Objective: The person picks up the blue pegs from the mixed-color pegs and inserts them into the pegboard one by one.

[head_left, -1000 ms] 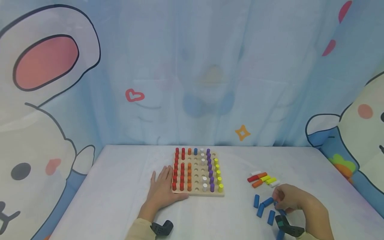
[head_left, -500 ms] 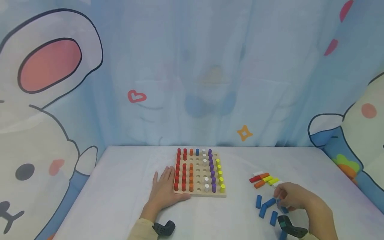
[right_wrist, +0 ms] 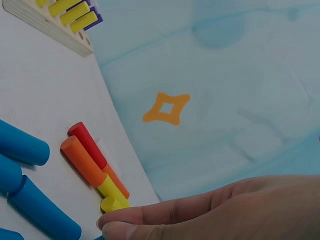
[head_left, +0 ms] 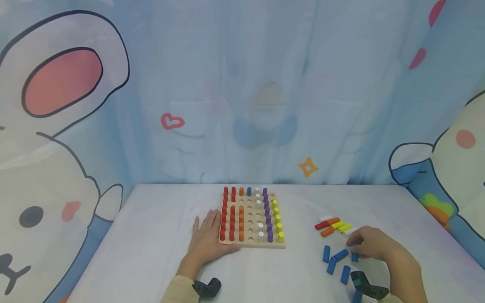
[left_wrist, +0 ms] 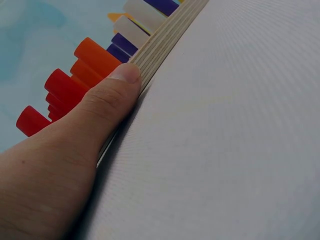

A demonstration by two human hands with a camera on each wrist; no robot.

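A wooden pegboard [head_left: 267,243] holds rows of red, orange, blue, white, purple and yellow pegs. My left hand [head_left: 206,242] lies against its left side with fingers straight and the thumb along the front edge; the left wrist view shows the thumb [left_wrist: 107,102] pressing the board's side [left_wrist: 162,40]. My right hand [head_left: 373,244] is over the loose pegs at the right, thumb and forefinger pinching a blue peg [head_left: 354,257]. In the right wrist view, the right hand [right_wrist: 215,212] hides most of that peg. The blue column has a peg only in its farthest hole.
Several loose blue pegs [head_left: 345,275] lie left of and below the right hand. Beyond them is a cluster of red, orange, yellow and white pegs, with an orange peg [head_left: 327,232] nearest. The white-covered table [head_left: 170,206] ends at a printed curtain [head_left: 227,139].
My right hand has risen slightly, and the blue peg at its fingertips now stands more upright. The left hand stays at the board. The head view shifted a little.
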